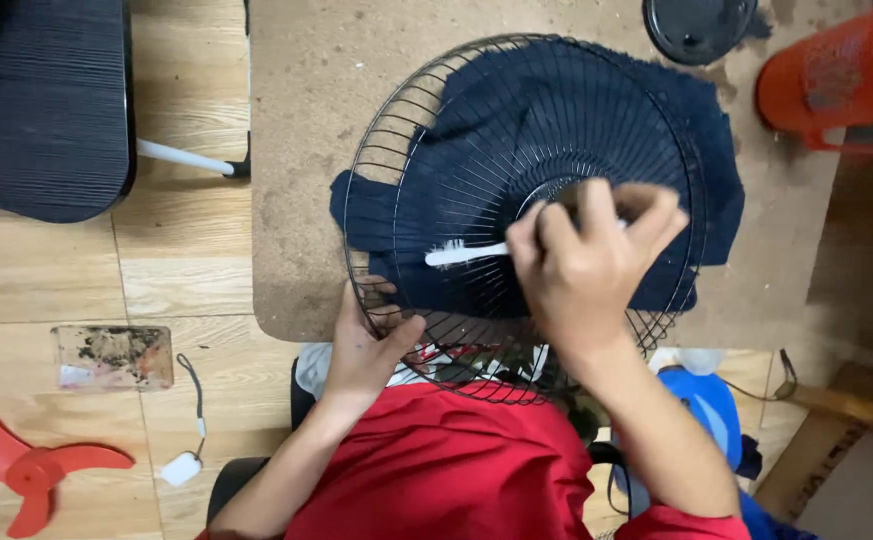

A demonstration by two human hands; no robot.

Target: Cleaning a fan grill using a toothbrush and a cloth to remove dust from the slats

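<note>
Wire fan guard point(426, 120), round and black, lying over a dark blue cloth point(711, 190) toward the near edge of the brown board point(296, 120), overhanging it toward the lap. Probably light, springy, thin wires easily bent; best held at the rim. Left hand point(366, 345) gripping the near rim, fingers hooked through the wires. Right hand point(591, 265) closed around a white toothbrush point(461, 253), bristles on the spokes near the hub. Free board at the left edge; orange container point(836, 80) and black round cap point(696, 25) crowding the far right corner. Red fan blade point(31, 470) on the floor, well apart.
</note>
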